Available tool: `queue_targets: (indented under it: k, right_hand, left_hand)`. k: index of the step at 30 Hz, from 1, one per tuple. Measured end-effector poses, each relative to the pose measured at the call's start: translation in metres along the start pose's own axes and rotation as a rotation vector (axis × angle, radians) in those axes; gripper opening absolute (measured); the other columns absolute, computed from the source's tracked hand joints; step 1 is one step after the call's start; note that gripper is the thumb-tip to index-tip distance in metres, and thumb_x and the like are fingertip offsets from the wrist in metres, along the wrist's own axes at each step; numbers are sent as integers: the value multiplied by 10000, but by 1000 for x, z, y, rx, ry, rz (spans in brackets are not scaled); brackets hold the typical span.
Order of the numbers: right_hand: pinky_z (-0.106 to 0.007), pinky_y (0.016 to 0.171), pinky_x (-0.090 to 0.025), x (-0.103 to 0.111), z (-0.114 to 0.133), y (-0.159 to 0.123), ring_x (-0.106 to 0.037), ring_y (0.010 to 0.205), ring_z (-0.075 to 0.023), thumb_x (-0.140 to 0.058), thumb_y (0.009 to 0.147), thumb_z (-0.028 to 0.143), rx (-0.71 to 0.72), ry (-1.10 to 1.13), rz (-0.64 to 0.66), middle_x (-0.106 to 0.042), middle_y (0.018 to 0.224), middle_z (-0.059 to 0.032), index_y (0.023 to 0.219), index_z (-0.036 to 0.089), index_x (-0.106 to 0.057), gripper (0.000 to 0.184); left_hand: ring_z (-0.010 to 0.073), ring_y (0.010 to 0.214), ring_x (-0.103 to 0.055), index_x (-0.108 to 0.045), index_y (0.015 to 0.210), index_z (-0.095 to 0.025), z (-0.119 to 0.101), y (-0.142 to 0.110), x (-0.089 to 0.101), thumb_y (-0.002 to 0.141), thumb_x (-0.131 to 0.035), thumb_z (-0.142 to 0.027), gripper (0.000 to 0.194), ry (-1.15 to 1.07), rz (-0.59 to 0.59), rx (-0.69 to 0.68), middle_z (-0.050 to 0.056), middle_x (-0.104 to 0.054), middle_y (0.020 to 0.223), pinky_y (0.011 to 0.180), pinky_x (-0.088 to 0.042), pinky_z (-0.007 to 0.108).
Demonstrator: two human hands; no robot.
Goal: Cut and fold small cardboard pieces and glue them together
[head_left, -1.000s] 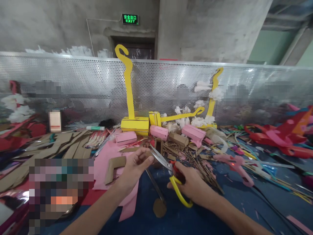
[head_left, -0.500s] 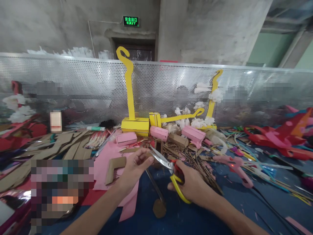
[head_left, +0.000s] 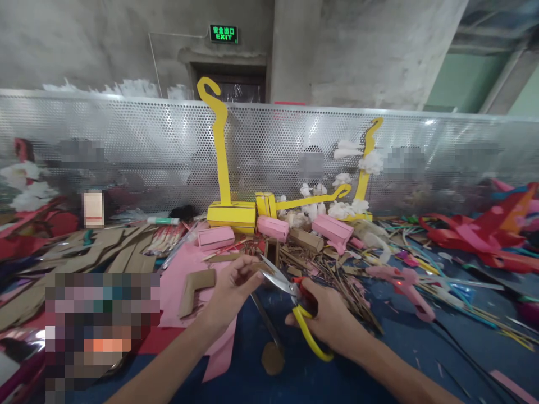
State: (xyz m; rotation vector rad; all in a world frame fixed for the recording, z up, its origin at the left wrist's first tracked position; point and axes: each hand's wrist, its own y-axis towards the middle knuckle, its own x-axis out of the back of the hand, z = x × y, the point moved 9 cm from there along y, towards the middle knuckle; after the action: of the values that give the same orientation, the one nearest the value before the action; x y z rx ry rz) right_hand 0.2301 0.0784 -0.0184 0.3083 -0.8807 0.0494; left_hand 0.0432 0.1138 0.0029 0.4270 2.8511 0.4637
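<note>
My right hand [head_left: 328,320] is wrapped round the handles of a pair of scissors [head_left: 281,281], one handle red and the other yellow. The blades stand apart and point up and left at the fingertips of my left hand [head_left: 236,286]. Those fingers are pinched on a small brown piece of cardboard [head_left: 266,266], mostly hidden by the fingers and blades. Below, a brown cardboard hexagon [head_left: 273,359] lies on the blue table [head_left: 248,381], near a thin dark strip [head_left: 267,318]. An L-shaped cardboard piece [head_left: 196,289] lies left of my left hand on pink sheet [head_left: 172,303].
Pink boxes [head_left: 215,238] and yellow hooked stands [head_left: 231,216] line the back, before a perforated metal screen [head_left: 269,146]. Cardboard scraps [head_left: 337,286] are heaped beyond my hands. A pink glue gun [head_left: 406,286] with a cord lies right; cardboard strips [head_left: 105,247] lie left.
The scissors' handles have spread and the blades have parted, with a brown edge now showing between them. My left hand has hardly moved. The whole view has shifted slightly.
</note>
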Motion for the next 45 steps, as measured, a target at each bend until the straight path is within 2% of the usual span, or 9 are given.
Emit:
queue_targets:
  k: [7,13,17,21,23,25,29,34,45]
  right_hand:
    - [-229,488,-264,2,-6,2,-357,555,-112,-800,701,510,-13,112,-16,-435,567,81,677,212,-497,425]
    - [-238,488,-210,13,-3,0,-307,545,-105,-769,739,487,-3,54,-45,-366,529,82,602,203,-455,445]
    - [-240,509,-246,13,0,-1,-357,554,-115,-768,745,459,27,-28,-58,-419,554,77,652,209,-477,395]
    - [-271,637,-381,18,10,-2,-544,740,-190,-759,746,386,96,-108,-116,-623,867,-12,870,217,-541,303]
    - [-304,719,-419,20,16,-3,-579,877,-235,-731,768,353,133,-119,-121,-622,1061,-71,987,216,-536,324]
    - [-322,747,-434,20,19,-4,-582,918,-250,-707,790,346,141,-118,-109,-608,1097,-93,1011,211,-527,315]
    - [-299,728,-434,23,22,-3,-588,854,-224,-748,765,359,121,-102,-95,-642,1004,-62,943,212,-552,303]
    - [-245,516,-288,15,13,-1,-420,549,-127,-780,727,491,77,-122,-10,-526,600,56,729,217,-508,386]
    - [-230,504,-257,14,2,0,-347,544,-105,-818,666,539,78,-47,-108,-438,563,81,677,201,-508,459]
  left_hand:
    - [159,821,-657,-637,1003,-191,2,0,0,859,-740,-346,235,-17,18,-8,17,-695,888,837,-520,308]
    - [169,842,-681,-644,1031,-193,2,3,5,854,-746,-342,252,-30,10,-17,32,-723,925,843,-543,318]
    - [150,821,-676,-644,988,-201,5,5,11,852,-750,-340,221,-43,-16,-25,6,-708,884,811,-549,285]
    - [144,829,-657,-639,1008,-197,6,5,12,849,-754,-341,244,-43,-12,-25,6,-694,901,791,-541,266]
    - [144,828,-649,-633,1023,-191,5,4,10,860,-742,-346,250,-42,-1,-30,8,-686,893,789,-534,265]
    - [142,829,-645,-629,1020,-189,2,3,7,865,-738,-341,244,-43,17,-41,8,-685,891,784,-521,257]
    - [139,802,-638,-630,943,-171,-5,1,-1,858,-748,-317,206,-28,85,-58,15,-695,863,748,-491,239]
    - [140,811,-645,-640,976,-167,-5,0,-3,856,-754,-300,212,-24,94,-45,28,-715,895,763,-494,245]
    - [144,818,-651,-646,998,-167,1,1,0,848,-763,-273,218,-77,69,-29,33,-718,886,771,-500,243]
